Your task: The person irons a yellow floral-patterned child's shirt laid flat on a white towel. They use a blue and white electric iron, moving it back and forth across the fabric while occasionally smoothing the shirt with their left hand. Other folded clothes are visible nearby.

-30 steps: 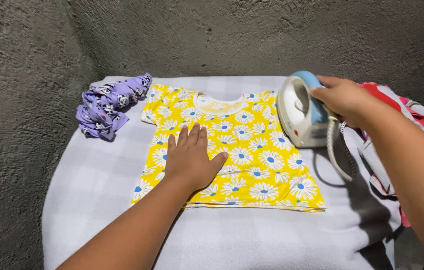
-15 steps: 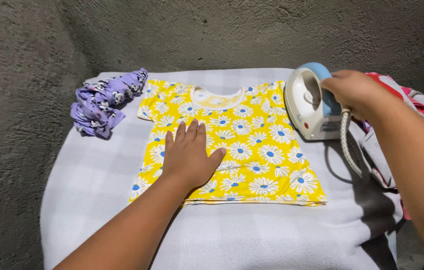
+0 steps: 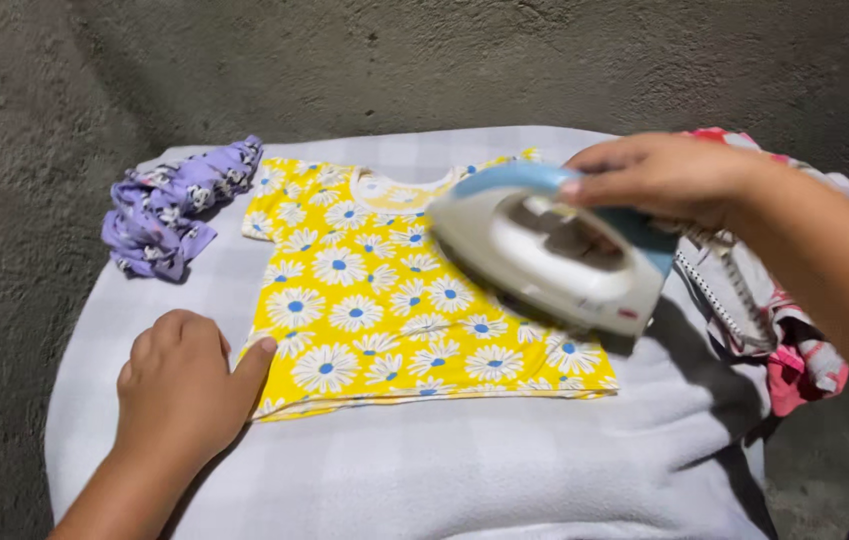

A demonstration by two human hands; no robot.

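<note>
A small yellow T-shirt (image 3: 364,300) printed with white and blue daisies lies flat on a white blanket (image 3: 464,470). My right hand (image 3: 659,178) grips the blue handle of a white electric iron (image 3: 544,250), held tilted over the shirt's right half. My left hand (image 3: 179,385) rests loosely curled at the shirt's lower left corner, its thumb touching the hem edge.
A crumpled purple patterned garment (image 3: 159,205) lies at the blanket's far left. A pile of pink, red and white clothes (image 3: 794,340) sits at the right, under the iron's cord (image 3: 729,285). Rough grey concrete (image 3: 424,60) surrounds the blanket.
My right hand brought the iron from standing upright at the right down over the shirt. My left hand slid off the shirt's middle to its lower left corner and curled.
</note>
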